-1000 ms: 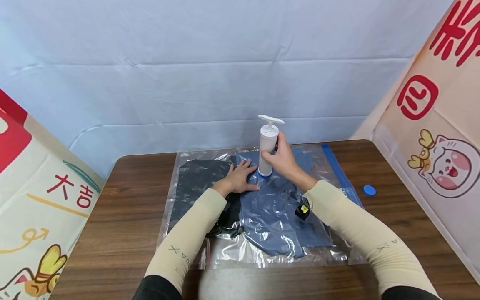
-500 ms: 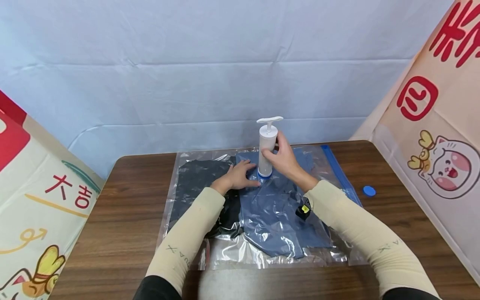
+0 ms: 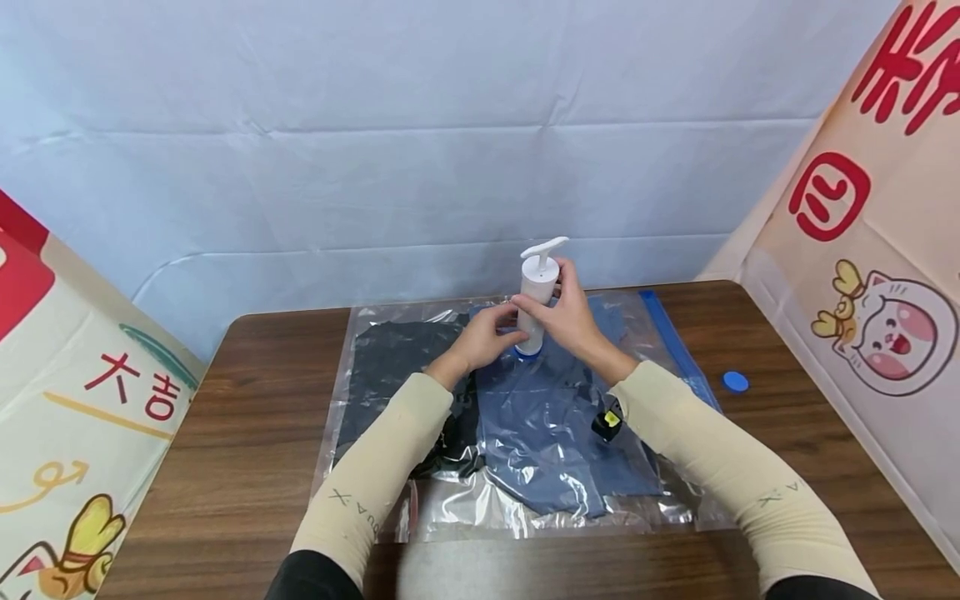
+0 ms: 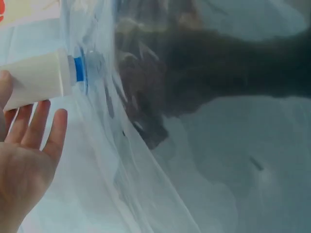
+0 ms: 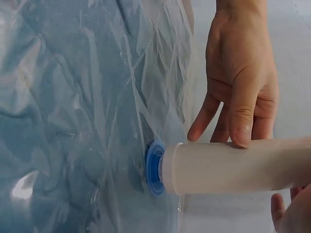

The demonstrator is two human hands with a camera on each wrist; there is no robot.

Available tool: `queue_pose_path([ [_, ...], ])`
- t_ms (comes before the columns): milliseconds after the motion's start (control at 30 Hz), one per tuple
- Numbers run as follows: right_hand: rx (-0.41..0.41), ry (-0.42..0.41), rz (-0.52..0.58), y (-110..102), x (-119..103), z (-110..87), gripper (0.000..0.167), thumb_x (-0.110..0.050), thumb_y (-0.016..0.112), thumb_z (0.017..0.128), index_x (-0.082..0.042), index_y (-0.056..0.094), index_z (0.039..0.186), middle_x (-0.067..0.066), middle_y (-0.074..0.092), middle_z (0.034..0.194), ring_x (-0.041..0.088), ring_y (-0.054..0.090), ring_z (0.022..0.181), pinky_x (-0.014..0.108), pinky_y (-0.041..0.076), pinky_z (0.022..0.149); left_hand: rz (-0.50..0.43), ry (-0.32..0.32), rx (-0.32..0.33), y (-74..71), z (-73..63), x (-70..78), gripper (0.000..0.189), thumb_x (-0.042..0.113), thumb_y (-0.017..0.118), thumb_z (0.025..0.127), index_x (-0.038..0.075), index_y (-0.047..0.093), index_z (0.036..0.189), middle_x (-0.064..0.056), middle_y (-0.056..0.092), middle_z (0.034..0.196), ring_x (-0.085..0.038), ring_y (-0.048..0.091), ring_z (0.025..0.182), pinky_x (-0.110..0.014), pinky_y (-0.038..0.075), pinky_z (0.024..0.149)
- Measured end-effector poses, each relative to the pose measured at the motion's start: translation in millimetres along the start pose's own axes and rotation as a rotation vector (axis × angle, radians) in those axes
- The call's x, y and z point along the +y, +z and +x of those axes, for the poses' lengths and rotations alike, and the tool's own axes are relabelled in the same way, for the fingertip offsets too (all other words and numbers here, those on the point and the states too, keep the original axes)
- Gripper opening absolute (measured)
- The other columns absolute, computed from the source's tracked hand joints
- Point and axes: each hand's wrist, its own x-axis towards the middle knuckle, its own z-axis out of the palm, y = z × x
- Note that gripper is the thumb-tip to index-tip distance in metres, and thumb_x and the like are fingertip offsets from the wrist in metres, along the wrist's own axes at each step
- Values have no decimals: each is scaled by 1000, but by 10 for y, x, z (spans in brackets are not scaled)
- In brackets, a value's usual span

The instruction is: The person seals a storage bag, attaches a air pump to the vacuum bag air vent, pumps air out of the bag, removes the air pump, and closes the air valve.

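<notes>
A white hand pump with a T-shaped handle stands on the blue valve of a clear vacuum storage bag. Through the plastic show a black garment and a blue garment, both lying flat. My right hand grips the pump's barrel from the right, thumb across its front. Lower on the barrel, my left hand holds it from the left; in the right wrist view its thumb touches the barrel and its fingers pass behind. The pump's handle is pushed down close to the barrel's top.
A round blue cap lies on the wooden table right of the bag. The bag's blue zip edge runs along its right side. A pale cloth backdrop hangs behind, with printed banners at both sides.
My left hand has lifted off the bag beside the valve and moved onto the pump's lower barrel. The pump's handle has turned slightly. My right hand keeps its hold.
</notes>
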Motion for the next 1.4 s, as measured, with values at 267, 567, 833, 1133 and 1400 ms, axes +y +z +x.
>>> queue_pose_path([
  [267, 26, -45, -33, -3, -9, -5, 52, -1, 62, 100, 15, 35, 141, 34, 46, 133, 47, 50, 119, 55, 41, 104, -4, -1, 13, 74, 33, -12, 61, 13, 71, 98, 5, 44, 152, -15, 55, 143, -29, 55, 132, -35, 49, 105],
  [567, 39, -60, -15, -11, 15, -3, 60, -2, 68, 96, 13, 34, 143, 34, 47, 135, 48, 48, 121, 56, 40, 105, 25, -14, 56, 101, 32, 4, 58, 12, 73, 96, 4, 49, 148, -15, 60, 136, -27, 60, 126, -33, 51, 102],
  [833, 44, -78, 22, -28, 66, 18, 55, 1, 63, 98, 14, 35, 144, 34, 48, 136, 46, 51, 122, 55, 42, 105, 23, 15, 35, 114, 31, 38, 60, 16, 72, 97, 6, 45, 150, -13, 55, 142, -27, 55, 129, -38, 51, 102],
  [1133, 57, -82, -2, -15, 128, 21, 63, 0, 69, 95, 11, 31, 144, 33, 47, 133, 46, 48, 120, 54, 41, 104, 37, 3, 65, 140, 45, 43, 60, 18, 76, 94, 7, 50, 147, -13, 58, 137, -27, 59, 126, -35, 52, 99],
  [1400, 75, -106, 20, -36, 492, 155, 54, -7, 67, 98, 7, 37, 141, 25, 51, 134, 38, 52, 121, 50, 42, 103, 9, 16, 62, 130, 40, 72, 58, 16, 71, 98, 6, 46, 149, -13, 56, 140, -27, 57, 128, -34, 50, 103],
])
